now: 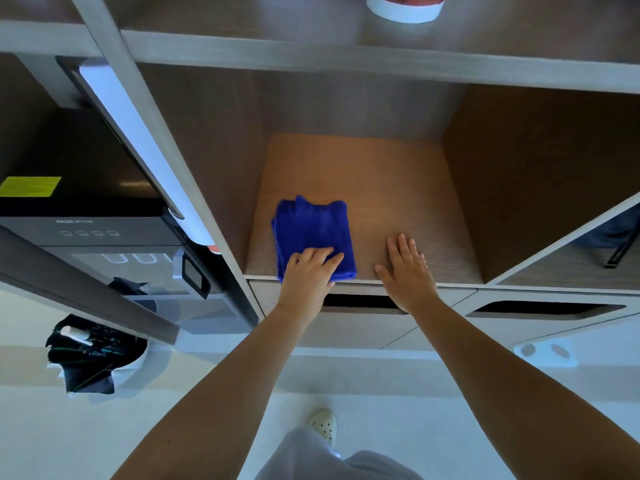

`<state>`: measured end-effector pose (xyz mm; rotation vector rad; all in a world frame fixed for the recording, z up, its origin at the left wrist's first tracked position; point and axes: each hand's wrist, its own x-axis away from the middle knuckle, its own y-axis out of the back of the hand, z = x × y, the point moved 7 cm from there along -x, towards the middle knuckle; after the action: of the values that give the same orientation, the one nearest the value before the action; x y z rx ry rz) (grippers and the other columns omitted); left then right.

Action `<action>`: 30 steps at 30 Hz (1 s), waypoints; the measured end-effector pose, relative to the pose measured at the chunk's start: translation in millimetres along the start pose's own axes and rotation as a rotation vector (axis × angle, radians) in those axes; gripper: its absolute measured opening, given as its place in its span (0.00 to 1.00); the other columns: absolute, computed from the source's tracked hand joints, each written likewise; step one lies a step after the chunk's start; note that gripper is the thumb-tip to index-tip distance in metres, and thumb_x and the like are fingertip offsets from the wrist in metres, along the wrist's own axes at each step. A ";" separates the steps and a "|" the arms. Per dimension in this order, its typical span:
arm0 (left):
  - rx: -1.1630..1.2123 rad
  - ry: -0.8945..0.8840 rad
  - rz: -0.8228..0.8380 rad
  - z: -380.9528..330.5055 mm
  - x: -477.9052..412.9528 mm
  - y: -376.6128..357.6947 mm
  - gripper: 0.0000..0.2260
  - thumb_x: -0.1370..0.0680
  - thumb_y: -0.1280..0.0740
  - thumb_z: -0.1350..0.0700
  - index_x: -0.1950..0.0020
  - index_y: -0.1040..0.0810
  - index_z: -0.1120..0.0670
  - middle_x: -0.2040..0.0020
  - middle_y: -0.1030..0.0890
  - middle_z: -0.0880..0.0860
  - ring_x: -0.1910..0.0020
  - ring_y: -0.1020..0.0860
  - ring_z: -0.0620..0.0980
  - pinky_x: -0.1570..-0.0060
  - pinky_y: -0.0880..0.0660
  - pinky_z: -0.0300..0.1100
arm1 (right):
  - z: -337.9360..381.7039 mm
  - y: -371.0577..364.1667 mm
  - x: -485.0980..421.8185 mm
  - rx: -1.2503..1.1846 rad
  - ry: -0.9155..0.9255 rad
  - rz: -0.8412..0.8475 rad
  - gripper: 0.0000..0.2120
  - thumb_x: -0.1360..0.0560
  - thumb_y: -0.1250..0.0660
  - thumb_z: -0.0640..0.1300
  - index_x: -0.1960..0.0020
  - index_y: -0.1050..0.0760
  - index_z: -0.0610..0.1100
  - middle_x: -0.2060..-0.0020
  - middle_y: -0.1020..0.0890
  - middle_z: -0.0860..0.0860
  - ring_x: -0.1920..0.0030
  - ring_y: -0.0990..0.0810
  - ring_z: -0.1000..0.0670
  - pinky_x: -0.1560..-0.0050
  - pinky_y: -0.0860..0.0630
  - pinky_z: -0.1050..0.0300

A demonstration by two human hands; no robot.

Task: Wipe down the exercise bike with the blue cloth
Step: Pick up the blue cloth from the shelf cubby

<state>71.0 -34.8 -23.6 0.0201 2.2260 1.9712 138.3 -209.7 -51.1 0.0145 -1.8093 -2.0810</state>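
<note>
Cloth point(311, 226): folded, blue, lying at the front left of an open shelf point(398, 188) in a wooden unit, its near edge just over the lip.

Left hand point(306, 275): rests on the near end of the cloth, fingers point(320, 254) laid loosely across the top. I see no pinch or lift.

Right hand point(407, 271): flat on the bare shelf just beside the cloth, fingers released and spread, holding nothing.

Progress: I judge the task at its very start. The cloth is under my hand but not yet picked up. No bike is in view, so no wiping can be confirmed. All of it remains.

Writing: a dark appliance point(86, 230) in the bay to the left carries a yellow label point(31, 186), its print too small to read. There is also a short pale brand mark that I cannot make out.
</note>
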 end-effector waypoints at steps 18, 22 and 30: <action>0.351 0.118 -0.285 17.4 44.3 37.7 0.15 0.22 0.41 0.54 0.41 0.19 0.53 0.50 0.16 0.47 0.53 0.18 0.47 0.61 0.20 0.40 | 7.2 -5.4 8.1 0.044 -0.023 -0.135 0.33 0.19 0.54 0.60 0.21 0.55 0.43 0.22 0.53 0.44 0.23 0.57 0.43 0.24 0.59 0.47; 0.320 0.159 -0.333 19.1 55.9 55.9 0.15 0.22 0.41 0.53 0.40 0.20 0.53 0.48 0.16 0.48 0.52 0.18 0.48 0.62 0.19 0.43 | 10.2 -5.2 9.3 0.042 -0.029 -0.167 0.32 0.19 0.55 0.59 0.22 0.52 0.41 0.22 0.50 0.42 0.23 0.54 0.42 0.24 0.57 0.45; 0.225 0.390 -0.391 -0.1 89.3 109.0 0.15 0.22 0.42 0.54 0.39 0.22 0.53 0.49 0.17 0.52 0.54 0.19 0.53 0.64 0.20 0.44 | 33.7 8.2 6.2 -0.109 0.092 0.011 0.27 0.21 0.43 0.49 0.25 0.43 0.40 0.26 0.43 0.36 0.25 0.49 0.36 0.27 0.49 0.35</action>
<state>-28.0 -10.2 73.6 -0.7694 2.4283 1.6124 126.3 -180.2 -36.1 0.0695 -1.6369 -2.1327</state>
